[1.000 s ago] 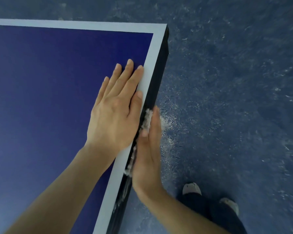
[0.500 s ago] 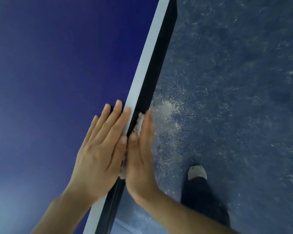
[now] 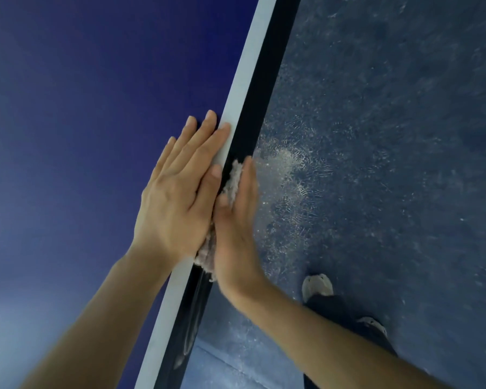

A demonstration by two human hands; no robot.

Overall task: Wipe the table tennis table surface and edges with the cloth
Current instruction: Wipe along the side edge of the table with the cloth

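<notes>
Centre frame, on table edge: cloth — soft, light, best palmed flat — under right hand, fingers straight, together; left hand likewise.

We log: left hand, right hand and forearms bare; dark trousers; pale, round-toed shoes.

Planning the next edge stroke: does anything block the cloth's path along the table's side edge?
Nothing visible. The right hand presses the cloth against the dark side edge, which shows bare both beyond and behind it; the left hand lies flat on the tabletop.
</notes>
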